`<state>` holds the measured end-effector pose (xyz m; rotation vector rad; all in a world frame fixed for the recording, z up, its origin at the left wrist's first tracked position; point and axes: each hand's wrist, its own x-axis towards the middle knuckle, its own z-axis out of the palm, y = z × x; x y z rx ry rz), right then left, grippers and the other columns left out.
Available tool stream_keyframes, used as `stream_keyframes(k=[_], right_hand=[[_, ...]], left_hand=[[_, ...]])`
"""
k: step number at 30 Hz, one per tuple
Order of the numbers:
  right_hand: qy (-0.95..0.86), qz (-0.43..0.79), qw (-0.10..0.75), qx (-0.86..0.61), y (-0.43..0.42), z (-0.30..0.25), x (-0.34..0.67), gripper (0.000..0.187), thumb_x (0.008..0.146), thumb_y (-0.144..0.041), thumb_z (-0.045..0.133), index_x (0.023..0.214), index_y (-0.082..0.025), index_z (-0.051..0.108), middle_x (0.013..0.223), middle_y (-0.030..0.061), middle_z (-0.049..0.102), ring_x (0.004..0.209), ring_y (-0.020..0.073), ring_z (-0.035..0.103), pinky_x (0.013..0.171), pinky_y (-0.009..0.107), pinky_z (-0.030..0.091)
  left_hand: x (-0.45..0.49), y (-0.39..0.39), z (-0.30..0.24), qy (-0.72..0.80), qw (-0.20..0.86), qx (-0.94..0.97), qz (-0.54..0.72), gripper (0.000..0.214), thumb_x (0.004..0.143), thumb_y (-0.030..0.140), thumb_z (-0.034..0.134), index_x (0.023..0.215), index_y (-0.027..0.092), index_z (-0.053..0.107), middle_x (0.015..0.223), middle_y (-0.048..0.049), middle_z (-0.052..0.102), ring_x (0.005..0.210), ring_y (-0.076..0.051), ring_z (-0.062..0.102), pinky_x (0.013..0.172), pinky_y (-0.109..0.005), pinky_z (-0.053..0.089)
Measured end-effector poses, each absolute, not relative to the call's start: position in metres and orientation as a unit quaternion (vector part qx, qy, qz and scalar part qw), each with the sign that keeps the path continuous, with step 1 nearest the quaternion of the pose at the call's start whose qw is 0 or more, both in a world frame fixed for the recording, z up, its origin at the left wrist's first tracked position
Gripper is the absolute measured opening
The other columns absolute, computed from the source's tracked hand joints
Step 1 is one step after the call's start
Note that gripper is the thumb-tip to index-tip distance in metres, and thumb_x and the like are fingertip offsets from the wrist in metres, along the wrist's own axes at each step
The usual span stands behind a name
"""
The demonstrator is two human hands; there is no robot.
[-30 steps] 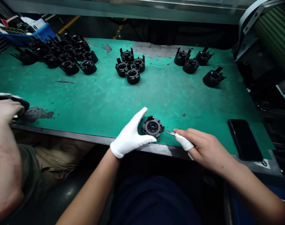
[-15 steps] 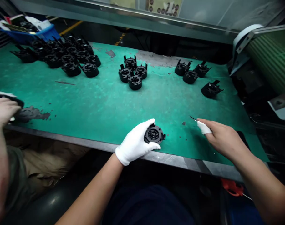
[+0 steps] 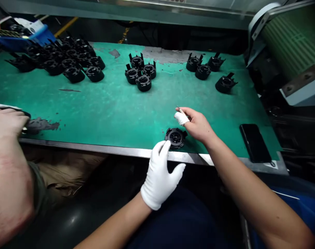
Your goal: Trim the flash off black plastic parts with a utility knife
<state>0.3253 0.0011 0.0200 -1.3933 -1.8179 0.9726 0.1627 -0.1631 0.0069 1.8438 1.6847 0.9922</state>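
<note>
A round black plastic part (image 3: 175,137) with a ringed face and edge tabs lies at the table's front edge. My left hand (image 3: 161,176), in a white glove, is just in front of it, thumb spread wide; its fingertips reach the part's near rim, and I cannot tell whether they touch. Beyond the part, to its right, my right hand (image 3: 196,122) is closed on a slim pointed tool (image 3: 182,111) with a light shaft. White wrapping covers its thumb. Most of the tool is hidden in the fingers.
Similar black parts stand in groups at the left (image 3: 73,73), middle (image 3: 143,83) and right (image 3: 202,71) of the green table (image 3: 108,114). A phone (image 3: 256,143) lies at right, below a green conveyor (image 3: 294,38). A blue basket (image 3: 40,36) and another person's hand (image 3: 7,122) are at left.
My left hand has loosened from around the black part and drawn back toward me. My right hand has moved left with the tool, to beside the part. The view has shifted, showing the whole phone.
</note>
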Motion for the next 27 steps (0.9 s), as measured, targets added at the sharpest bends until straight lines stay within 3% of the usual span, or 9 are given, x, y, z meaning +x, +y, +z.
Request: stream_keyframes(k=[3,6,9,12,15,17,21,27], right_hand=[[-0.674,0.355,0.33,-0.557,-0.005,0.026,0.351,0.041,0.091,-0.029,0.05,0.129,-0.021,0.065,0.121,0.0066,0.072,0.097,0.0224,0.068,0.089,0.039,0.052],[-0.671,0.353,0.276,-0.59,-0.038,0.026,0.377,0.047,0.092,-0.022,0.044,0.135,-0.024,0.061,0.112,0.0049,0.073,0.085,0.0209,0.067,0.077,0.037,0.053],[-0.706,0.333,0.222,-0.585,-0.078,0.026,0.395,0.046,0.096,-0.026,0.047,0.141,-0.024,0.057,0.121,0.0069,0.071,0.106,0.0243,0.066,0.089,0.039,0.052],[-0.751,0.306,0.217,-0.543,-0.109,0.027,0.404,0.043,0.1,-0.028,0.047,0.142,-0.023,0.055,0.135,0.0087,0.064,0.122,0.0237,0.06,0.099,0.036,0.048],[-0.788,0.27,0.169,-0.526,-0.126,0.025,0.411,0.046,0.101,-0.021,0.042,0.146,-0.024,0.051,0.127,0.0091,0.065,0.113,0.0216,0.064,0.092,0.034,0.05],[-0.8,0.25,0.128,-0.529,-0.131,0.023,0.414,0.048,0.1,-0.018,0.041,0.147,-0.024,0.05,0.12,0.0089,0.066,0.104,0.0216,0.066,0.085,0.033,0.052],[-0.817,0.244,0.11,-0.511,-0.126,0.024,0.413,0.047,0.098,-0.017,0.043,0.144,-0.022,0.054,0.115,0.0081,0.068,0.098,0.0214,0.068,0.084,0.034,0.053],[-0.833,0.196,0.04,-0.516,-0.113,0.032,0.398,0.051,0.092,-0.017,0.047,0.141,-0.023,0.057,0.106,0.0057,0.07,0.09,0.0239,0.069,0.075,0.036,0.052]], left_hand=[[0.152,-0.157,0.008,0.605,0.183,0.657,0.41,0.066,0.085,0.031,0.073,0.142,0.017,0.044,0.135,-0.0168,0.053,0.134,-0.029,0.05,0.115,-0.05,0.044],[0.134,-0.119,0.009,0.55,0.196,0.7,0.412,0.093,0.076,0.048,0.082,0.149,0.017,0.034,0.149,-0.0205,0.044,0.143,-0.034,0.041,0.12,-0.055,0.036],[0.122,-0.076,0.009,0.477,0.31,0.759,0.318,0.113,0.064,0.06,0.086,0.153,0.02,0.028,0.16,-0.0203,0.033,0.149,-0.036,0.035,0.122,-0.054,0.034],[0.132,-0.058,0.004,0.442,0.37,0.764,0.288,0.089,0.063,0.057,0.088,0.135,0.023,0.049,0.146,-0.014,0.053,0.135,-0.031,0.054,0.115,-0.048,0.044],[0.157,-0.073,-0.008,0.494,0.314,0.716,0.381,0.073,0.061,0.061,0.087,0.114,0.02,0.056,0.131,-0.0134,0.061,0.122,-0.03,0.062,0.108,-0.046,0.05],[0.172,-0.089,-0.016,0.546,0.254,0.676,0.425,0.083,0.059,0.066,0.086,0.118,0.018,0.054,0.128,-0.0153,0.06,0.121,-0.032,0.062,0.105,-0.047,0.051],[0.184,-0.105,-0.022,0.595,0.199,0.66,0.414,0.114,0.057,0.072,0.083,0.146,0.018,0.036,0.136,-0.0189,0.055,0.128,-0.035,0.057,0.108,-0.051,0.048],[0.177,-0.101,-0.012,0.57,0.221,0.7,0.369,0.101,0.065,0.07,0.08,0.144,0.019,0.042,0.141,-0.0174,0.057,0.136,-0.034,0.052,0.12,-0.057,0.034]])
